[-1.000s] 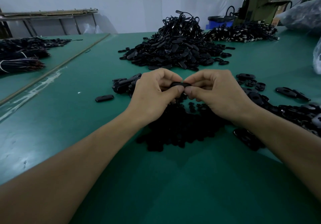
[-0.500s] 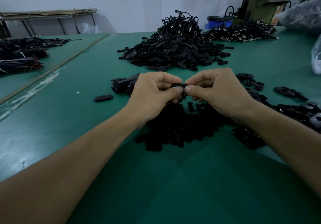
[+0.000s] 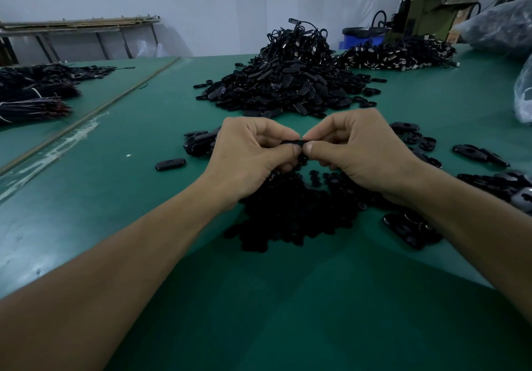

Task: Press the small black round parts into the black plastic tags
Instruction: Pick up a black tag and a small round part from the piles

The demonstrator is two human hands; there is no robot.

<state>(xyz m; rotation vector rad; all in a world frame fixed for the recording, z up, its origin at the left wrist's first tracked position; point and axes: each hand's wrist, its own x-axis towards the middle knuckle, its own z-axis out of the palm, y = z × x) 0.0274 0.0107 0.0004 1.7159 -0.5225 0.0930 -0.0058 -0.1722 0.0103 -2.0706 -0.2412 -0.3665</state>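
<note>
Green matting covers the tabletop (image 3: 273, 313), with two bare forearms stretched across it. Between the forearms lies a dark, flat pile of small round parts (image 3: 288, 218). Just above that pile the left hand (image 3: 247, 155) and right hand (image 3: 362, 152) meet, fingers curled. Both thumbs and forefingers pinch one black tag (image 3: 290, 142) from its two ends, and the thumb tips almost touch. Whether a round part is seated in it cannot be told.

Loose tags (image 3: 411, 232) lie under the right wrist and spread to the right edge. A small cluster of tags (image 3: 198, 143) sits just behind the left hand, and a single tag (image 3: 170, 164) lies apart to its left.

Farther back rises a large heap of tags (image 3: 288, 83). A second heap (image 3: 397, 54), with pale metal ends showing, lies behind it to the right. Bundled cords (image 3: 31, 106) lie at the far left.

Beyond the tabletop stands a blue tub (image 3: 361, 38), its contents hidden. A clear plastic bag (image 3: 501, 31) at the far right holds dark pieces. An olive machine (image 3: 431, 11) and a low rack (image 3: 80, 25) stand against the pale wall.

Compared with half a second ago, the pinch on the tag and the piles look almost unchanged.
</note>
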